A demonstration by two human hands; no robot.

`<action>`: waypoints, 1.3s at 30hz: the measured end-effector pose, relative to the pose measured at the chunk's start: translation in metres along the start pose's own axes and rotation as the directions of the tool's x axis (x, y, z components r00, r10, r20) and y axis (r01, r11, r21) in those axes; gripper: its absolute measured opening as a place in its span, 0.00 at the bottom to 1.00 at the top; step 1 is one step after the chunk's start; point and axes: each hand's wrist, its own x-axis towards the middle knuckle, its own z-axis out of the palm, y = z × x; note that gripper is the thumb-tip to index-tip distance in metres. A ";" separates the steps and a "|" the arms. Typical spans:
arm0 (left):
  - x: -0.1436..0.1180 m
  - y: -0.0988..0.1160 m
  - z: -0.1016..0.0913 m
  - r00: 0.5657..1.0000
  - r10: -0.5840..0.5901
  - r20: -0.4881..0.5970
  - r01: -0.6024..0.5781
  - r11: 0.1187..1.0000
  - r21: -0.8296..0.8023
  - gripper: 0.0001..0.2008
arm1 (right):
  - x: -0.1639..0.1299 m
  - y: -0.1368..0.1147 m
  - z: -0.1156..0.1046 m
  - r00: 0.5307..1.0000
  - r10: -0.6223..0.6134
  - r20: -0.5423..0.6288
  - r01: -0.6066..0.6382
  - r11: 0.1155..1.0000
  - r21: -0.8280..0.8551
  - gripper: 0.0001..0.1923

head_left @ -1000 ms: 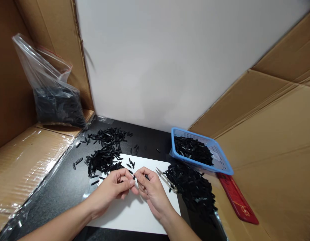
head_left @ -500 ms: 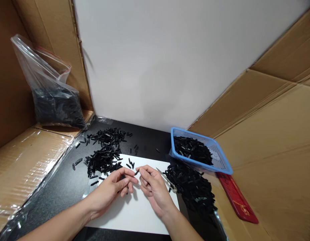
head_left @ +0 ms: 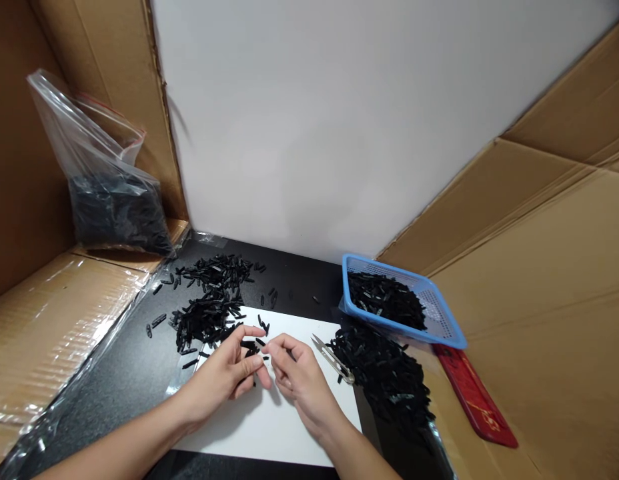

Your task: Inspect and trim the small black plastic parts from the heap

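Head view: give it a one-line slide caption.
Left hand and right hand pinch a small black part over a white sheet, snips and blue basket alongside.

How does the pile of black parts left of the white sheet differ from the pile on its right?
The left pile is loose and scattered, with stray pieces strewn across the black table; the right pile is one dense heap. The left pile lies near the left hand; the right pile sits just in front of the blue basket, beside the snips. Both hold similar small black pieces.
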 end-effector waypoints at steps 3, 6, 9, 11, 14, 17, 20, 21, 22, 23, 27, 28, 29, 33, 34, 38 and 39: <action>-0.001 -0.001 0.000 0.999 -0.002 0.042 0.000 0.998 0.061 0.28 | 0.002 0.006 0.001 0.999 -0.041 -0.025 0.037 0.987 -0.153 0.16; -0.001 -0.002 0.001 0.996 -0.010 0.087 0.001 0.994 0.108 0.30 | 0.005 0.008 0.000 0.994 -0.108 -0.034 0.099 0.974 -0.206 0.15; -0.002 0.000 0.001 0.994 -0.028 0.104 0.018 0.995 0.100 0.26 | 0.006 0.006 -0.002 0.995 -0.077 -0.057 0.071 0.992 -0.099 0.16; -0.002 0.001 0.000 0.994 -0.041 0.099 0.037 0.998 0.048 0.22 | 0.006 0.002 -0.003 0.998 -0.035 -0.057 0.035 0.999 0.006 0.17; -0.002 0.001 -0.002 0.995 -0.059 0.078 0.063 0.997 -0.051 0.17 | 0.006 -0.003 -0.006 0.998 -0.033 -0.050 0.038 0.994 0.100 0.16; -0.001 -0.002 -0.003 0.997 -0.064 0.053 0.070 0.990 -0.119 0.17 | 0.006 -0.006 -0.010 0.999 -0.035 -0.042 0.042 0.984 0.171 0.15; 0.000 -0.005 -0.004 0.997 -0.067 0.041 0.071 0.990 -0.118 0.18 | 0.005 -0.008 -0.011 1.000 -0.021 -0.014 0.024 0.973 0.230 0.14; 0.000 -0.005 -0.004 0.997 -0.067 0.041 0.071 0.991 -0.114 0.19 | 0.004 -0.008 -0.011 1.000 -0.019 -0.003 0.020 0.970 0.244 0.14; 0.000 -0.005 -0.003 0.997 -0.066 0.040 0.070 0.991 -0.110 0.19 | 0.004 -0.009 -0.011 1.000 -0.020 0.008 0.017 0.967 0.252 0.14; 0.000 -0.004 -0.003 0.997 -0.065 0.038 0.069 0.992 -0.108 0.19 | 0.004 -0.009 -0.011 1.000 -0.022 0.018 0.017 0.966 0.257 0.14; 0.000 0.000 -0.002 0.999 -0.046 0.020 0.048 0.992 -0.116 0.18 | 0.003 -0.011 -0.010 0.999 -0.031 0.033 0.021 0.966 0.257 0.14; 0.001 0.001 -0.001 0.999 -0.040 0.014 0.042 0.992 -0.121 0.17 | 0.002 -0.011 -0.010 0.999 -0.033 0.033 0.024 0.966 0.256 0.14; 0.001 0.002 -0.001 0.999 -0.036 0.009 0.037 0.991 -0.126 0.17 | 0.002 -0.011 -0.010 0.999 -0.036 0.032 0.026 0.966 0.256 0.14; 0.001 0.003 -0.002 0.999 -0.032 0.020 0.033 0.995 -0.098 0.15 | 0.002 -0.011 -0.010 0.998 -0.041 0.041 0.028 0.964 0.265 0.13; 0.001 0.003 -0.002 0.999 -0.034 0.018 0.035 0.996 -0.084 0.15 | 0.002 -0.011 -0.010 0.998 -0.040 0.045 0.026 0.963 0.269 0.13; 0.002 0.003 -0.004 0.998 -0.049 -0.037 0.047 0.997 -0.065 0.16 | 0.003 -0.011 -0.011 0.998 -0.037 0.051 0.022 0.960 0.280 0.13; 0.003 0.004 -0.003 0.998 -0.051 -0.043 0.048 0.996 -0.069 0.16 | 0.003 -0.010 -0.010 0.998 -0.038 0.048 0.023 0.958 0.284 0.12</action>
